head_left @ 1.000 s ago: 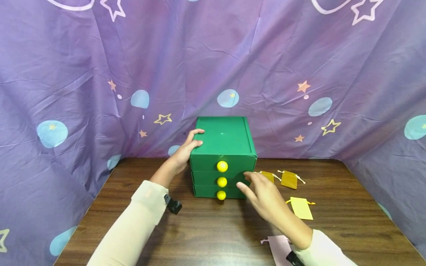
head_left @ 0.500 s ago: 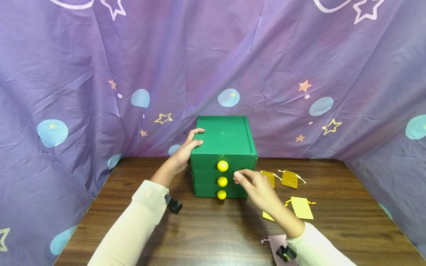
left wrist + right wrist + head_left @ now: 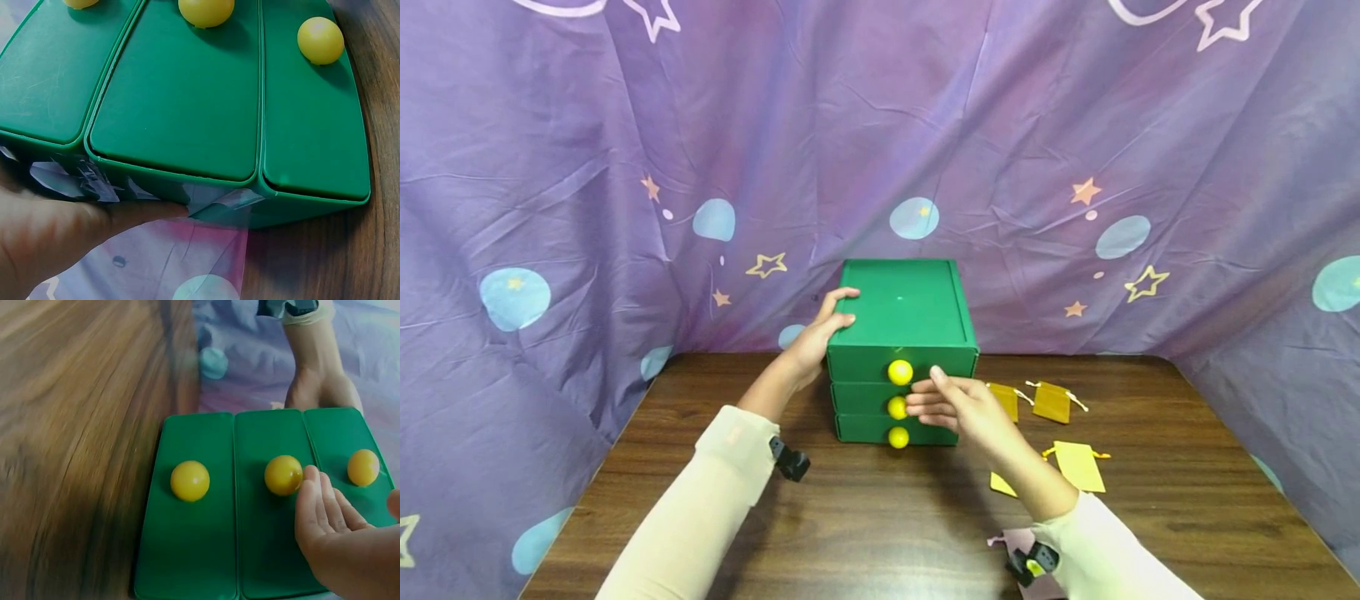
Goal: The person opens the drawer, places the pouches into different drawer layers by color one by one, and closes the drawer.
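A green three-drawer cabinet stands at the back of the wooden table, its drawers flush, each with a round yellow knob. My left hand rests against the cabinet's left side, two fingertips lying over the top edge. In the left wrist view a straight digit runs along that side wall. My right hand is in front of the drawers, thumb raised and fingers extended leftward. Its fingertips are right at the middle knob, overlapping its right edge; the right wrist view shows them beside the same knob.
Right of the cabinet lie two mustard drawstring pouches, one in full view and one partly hidden. Nearer are a yellow pouch and another yellow piece behind the right forearm. A pink pouch lies in front. A purple curtain hangs behind.
My right hand has moved left from the cabinet's right front edge towards the middle knob. Its fingers came together, then straightened with the thumb up. The left hand has stayed on the cabinet.
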Action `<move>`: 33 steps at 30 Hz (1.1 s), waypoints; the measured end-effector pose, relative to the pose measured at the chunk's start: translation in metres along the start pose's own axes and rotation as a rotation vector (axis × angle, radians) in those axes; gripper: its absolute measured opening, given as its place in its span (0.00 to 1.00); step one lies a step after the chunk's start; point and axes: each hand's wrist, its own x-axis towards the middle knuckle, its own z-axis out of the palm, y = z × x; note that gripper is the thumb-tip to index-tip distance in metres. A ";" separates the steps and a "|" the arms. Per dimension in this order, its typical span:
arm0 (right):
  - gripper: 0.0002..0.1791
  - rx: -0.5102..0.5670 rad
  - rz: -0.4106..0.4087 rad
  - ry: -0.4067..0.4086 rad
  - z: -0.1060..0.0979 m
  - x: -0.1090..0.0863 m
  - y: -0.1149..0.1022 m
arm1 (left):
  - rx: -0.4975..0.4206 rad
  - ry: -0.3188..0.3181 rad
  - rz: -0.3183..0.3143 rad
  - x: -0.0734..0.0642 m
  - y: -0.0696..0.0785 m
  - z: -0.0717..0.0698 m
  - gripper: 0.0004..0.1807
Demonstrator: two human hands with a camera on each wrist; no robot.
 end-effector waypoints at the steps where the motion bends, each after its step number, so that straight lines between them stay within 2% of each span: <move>1: 0.36 0.042 0.016 -0.007 0.001 0.001 0.000 | 0.000 -0.001 -0.001 0.000 0.000 0.000 0.29; 7: 0.39 0.290 0.096 -0.078 0.007 0.005 0.000 | -0.002 0.001 -0.002 0.000 -0.001 0.001 0.29; 12: 0.33 0.453 0.141 -0.095 0.013 0.008 -0.003 | -0.005 0.004 0.004 0.000 0.000 0.002 0.29; 16: 0.36 0.563 0.182 -0.116 0.018 0.009 -0.006 | -0.003 0.011 0.007 0.000 0.001 0.003 0.29; 21: 0.39 0.644 0.215 -0.145 0.024 0.014 -0.006 | 0.001 0.020 0.012 0.000 0.001 0.002 0.29; 33: 0.26 0.702 0.229 -0.078 0.035 0.015 -0.009 | -0.025 0.011 0.016 0.000 0.001 0.003 0.30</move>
